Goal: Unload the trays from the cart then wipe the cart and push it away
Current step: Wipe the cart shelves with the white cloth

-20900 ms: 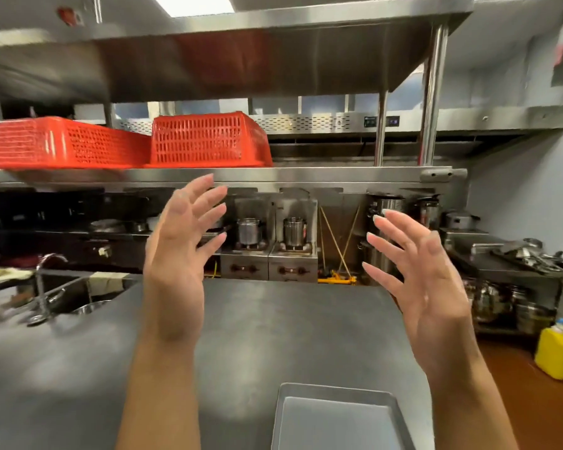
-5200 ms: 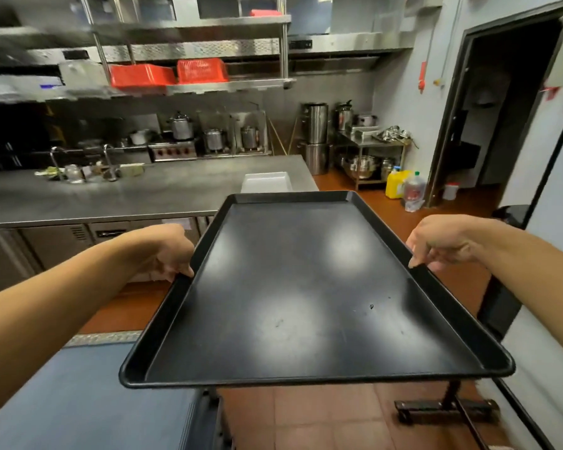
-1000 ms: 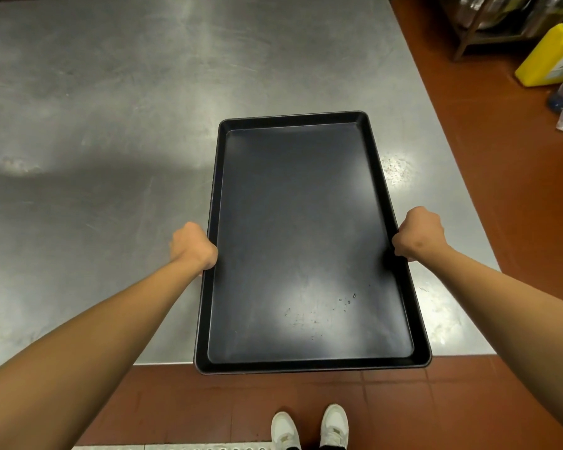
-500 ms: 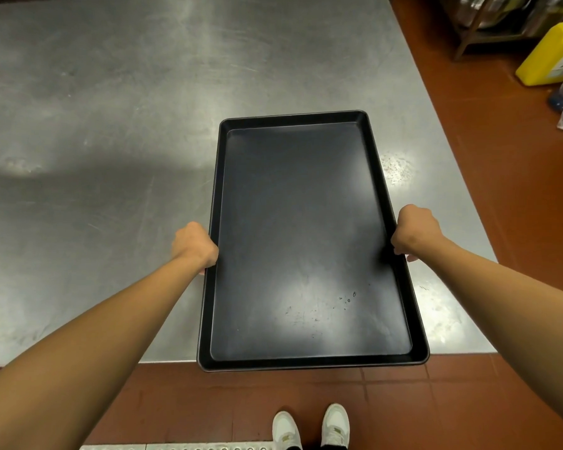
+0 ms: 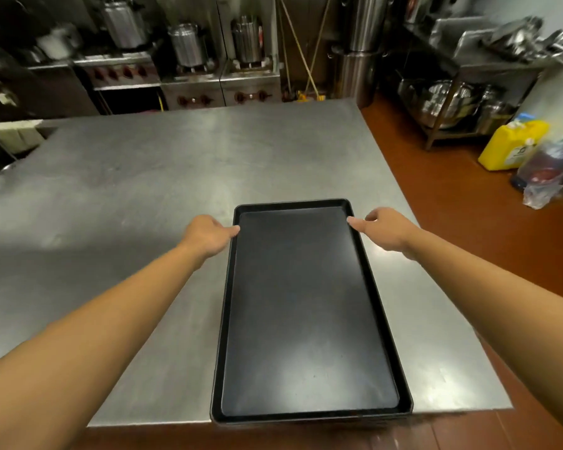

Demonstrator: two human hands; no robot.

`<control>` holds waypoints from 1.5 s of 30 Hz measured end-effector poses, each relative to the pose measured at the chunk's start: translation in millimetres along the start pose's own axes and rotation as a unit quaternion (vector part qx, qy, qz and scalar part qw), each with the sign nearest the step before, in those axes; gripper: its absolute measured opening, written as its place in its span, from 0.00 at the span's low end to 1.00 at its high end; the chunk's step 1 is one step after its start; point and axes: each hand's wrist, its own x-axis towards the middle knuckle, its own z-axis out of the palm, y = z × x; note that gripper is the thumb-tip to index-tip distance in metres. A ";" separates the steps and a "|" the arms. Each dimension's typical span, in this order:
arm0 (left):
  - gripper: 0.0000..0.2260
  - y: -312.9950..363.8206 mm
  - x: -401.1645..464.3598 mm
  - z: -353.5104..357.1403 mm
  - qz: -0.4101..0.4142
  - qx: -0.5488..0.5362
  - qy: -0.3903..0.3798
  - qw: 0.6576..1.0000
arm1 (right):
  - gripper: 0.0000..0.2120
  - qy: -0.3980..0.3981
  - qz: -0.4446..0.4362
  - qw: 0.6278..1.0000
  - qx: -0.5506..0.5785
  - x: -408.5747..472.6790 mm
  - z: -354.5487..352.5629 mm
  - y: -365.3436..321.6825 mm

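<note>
A large black tray (image 5: 306, 306) lies flat on the steel counter (image 5: 143, 196), its near end reaching just past the counter's front edge. A second rim shows under its near end, so it seems to rest on another tray. My left hand (image 5: 207, 237) is at the tray's far left corner, thumb touching the rim. My right hand (image 5: 385, 232) is at the far right corner, thumb and forefinger stretched out to the rim. Neither hand is wrapped round the tray. The cart is out of view.
Behind the counter stand stoves with steel pots (image 5: 187, 43). A sink corner (image 5: 0, 157) is at the far left. On the red floor to the right are a yellow jug (image 5: 511, 144), a bagged bottle (image 5: 550, 164) and a rack of steel bowls (image 5: 449, 99).
The tray has been set down on the counter. Both hands slid from mid-rim grips to its far corners and loosened. My view has lifted to take in the stoves.
</note>
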 end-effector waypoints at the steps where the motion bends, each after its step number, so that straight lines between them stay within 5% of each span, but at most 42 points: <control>1: 0.15 25.2 -9.6 -20.2 0.030 -0.037 0.011 0.999 | 0.35 0.003 -0.024 0.999 0.026 -11.5 -16.9 -23.2; 3: 0.15 80.8 -37.6 -64.3 0.113 -0.124 0.028 0.985 | 0.37 0.029 -0.087 0.992 0.087 -40.2 -51.9 -71.8; 7: 0.17 187.4 -128.9 -155.7 0.297 -0.282 0.072 0.909 | 0.22 0.112 -0.259 0.917 0.282 -119.3 -123.1 -165.1; 12: 0.26 226.1 -254.7 -218.9 0.466 -0.404 0.113 0.779 | 0.45 0.162 -0.476 0.802 0.322 -234.7 -169.2 -209.7; 16: 0.30 191.1 -307.8 -203.2 0.488 -0.474 0.124 0.722 | 0.45 0.175 -0.544 0.738 0.359 -280.4 -160.7 -195.3; 19: 0.31 173.0 -324.7 -182.7 0.498 -0.471 0.111 0.720 | 0.43 0.157 -0.567 0.706 0.394 -296.2 -136.8 -177.4; 33: 0.31 169.9 -344.2 -176.8 0.511 -0.458 0.088 0.722 | 0.33 0.135 -0.546 0.714 0.416 -326.4 -114.5 -180.6; 45: 0.32 106.0 -364.2 -202.6 0.473 -0.426 0.185 0.749 | 0.45 0.002 -0.584 0.713 0.388 -336.8 -53.6 -224.3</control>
